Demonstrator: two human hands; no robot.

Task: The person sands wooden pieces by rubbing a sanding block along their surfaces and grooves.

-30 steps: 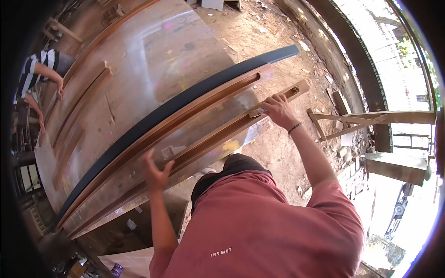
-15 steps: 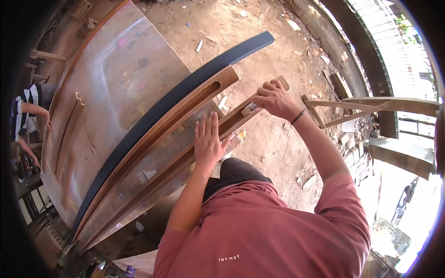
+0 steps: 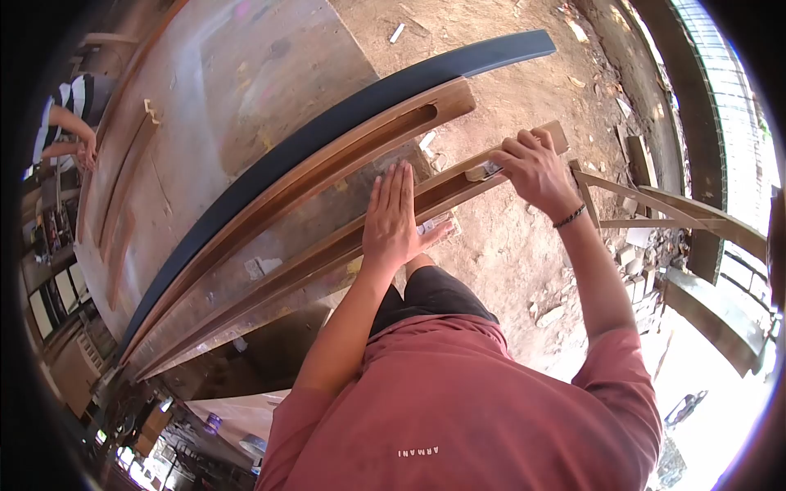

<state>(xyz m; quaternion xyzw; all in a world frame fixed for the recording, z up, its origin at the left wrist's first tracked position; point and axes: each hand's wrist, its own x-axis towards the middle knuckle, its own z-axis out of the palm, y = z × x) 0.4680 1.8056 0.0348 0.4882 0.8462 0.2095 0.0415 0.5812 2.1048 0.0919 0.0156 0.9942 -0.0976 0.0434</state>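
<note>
A long wooden piece with a lengthwise groove (image 3: 307, 260) lies along the near edge of the worktable. My left hand (image 3: 393, 222) rests flat on it, fingers straight and close together, thumb out to the side. Near its right end, my right hand (image 3: 534, 170) is closed around a small block (image 3: 483, 171) that sits at the groove; the fingers hide part of the block. Beyond is a second grooved wooden piece (image 3: 352, 146), and against its far side lies a long dark curved bar (image 3: 327, 118).
The worktable (image 3: 286, 49) carries thin wooden strips (image 3: 123, 184) at the left. Another person's hands (image 3: 86, 151) are at its far left edge. A wooden trestle frame (image 3: 655, 204) stands at the right, above debris on the dirt floor (image 3: 499, 262).
My left hand came down from the air onto the grooved piece. My right hand has stayed near that piece's right end. The camera view has shifted, and the other person's hands have come together.
</note>
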